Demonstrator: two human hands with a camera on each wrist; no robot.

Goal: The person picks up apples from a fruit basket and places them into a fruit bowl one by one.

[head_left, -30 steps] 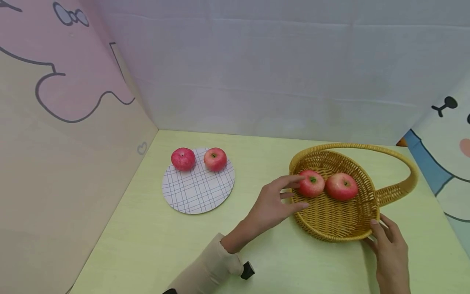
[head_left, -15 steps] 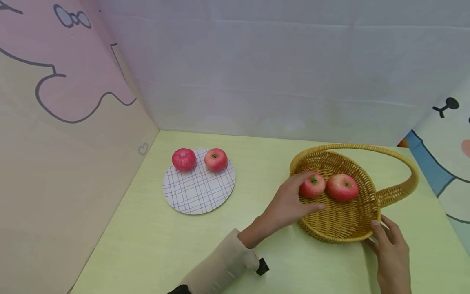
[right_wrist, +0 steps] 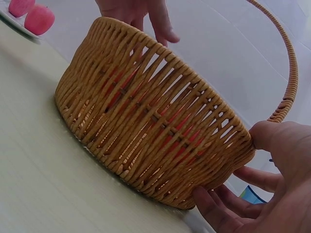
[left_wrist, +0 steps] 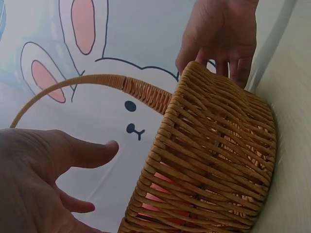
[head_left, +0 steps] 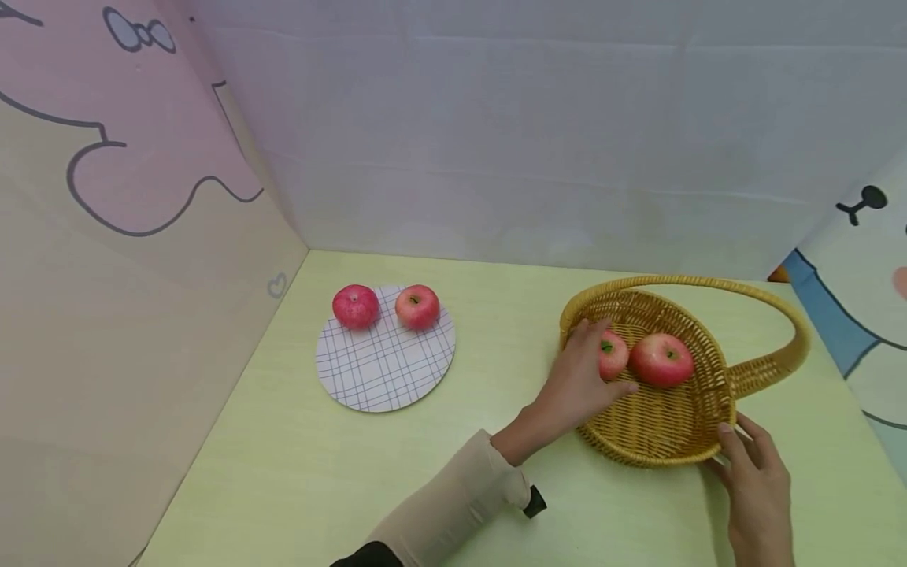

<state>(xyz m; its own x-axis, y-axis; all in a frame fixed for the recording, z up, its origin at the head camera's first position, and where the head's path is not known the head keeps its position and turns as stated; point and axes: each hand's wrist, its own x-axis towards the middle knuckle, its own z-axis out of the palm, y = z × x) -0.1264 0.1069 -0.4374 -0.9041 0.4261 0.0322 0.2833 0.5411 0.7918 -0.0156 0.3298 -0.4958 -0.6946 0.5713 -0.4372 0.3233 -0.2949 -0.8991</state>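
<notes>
My left hand (head_left: pixel 575 384) reaches over the near-left rim of the wicker basket (head_left: pixel 655 433). Its fingers lie at the far left side of one apple (head_left: pixel 613 356), partly covering it, while the thumb stays straight and apart. In the left wrist view, that thumb (left_wrist: pixel 95 153) stands outstretched beside the basket's rim. A second apple (head_left: pixel 662 360) sits to the right in the same basket. My right hand (head_left: pixel 760 482) holds the basket's lower right edge; the right wrist view shows its thumb on the rim and fingers against the woven side.
At the left stands a round checked plate (head_left: pixel 383 370) with two red fruits, an apple (head_left: pixel 417 307) and a ribbed-looking one (head_left: pixel 356 306). The basket's tall handle (head_left: pixel 768 293) arches to the right. Printed cloth walls (head_left: pixel 531 142) enclose the pale table (head_left: pixel 283 472).
My left hand has moved right and forward into the basket, its fingers now over the left apple. The right hand stays on the basket, and the plate has not moved.
</notes>
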